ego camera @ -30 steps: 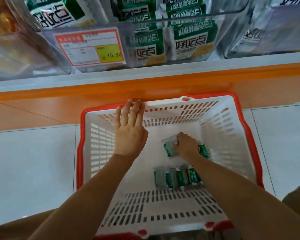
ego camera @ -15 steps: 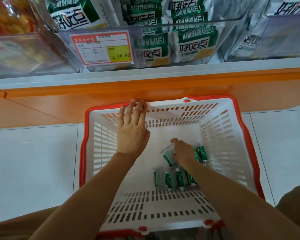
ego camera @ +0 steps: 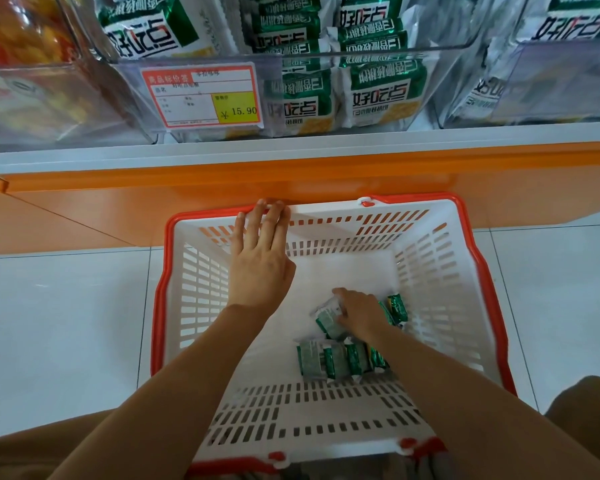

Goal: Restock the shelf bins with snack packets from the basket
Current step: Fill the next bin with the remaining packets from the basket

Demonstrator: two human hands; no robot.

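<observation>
Head: packet [ego camera: 328,323] in right hand [ego camera: 360,315] (basket [ego camera: 201,289])

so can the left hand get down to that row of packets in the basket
Probably yes: the left hand lies flat on the basket rim holding nothing, and the row of packets lies uncovered inside. Only the right arm crosses the row's right end.

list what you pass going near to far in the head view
packet row → right hand holding a packet → left hand on the basket far rim → orange ledge → price tag → bin
</observation>
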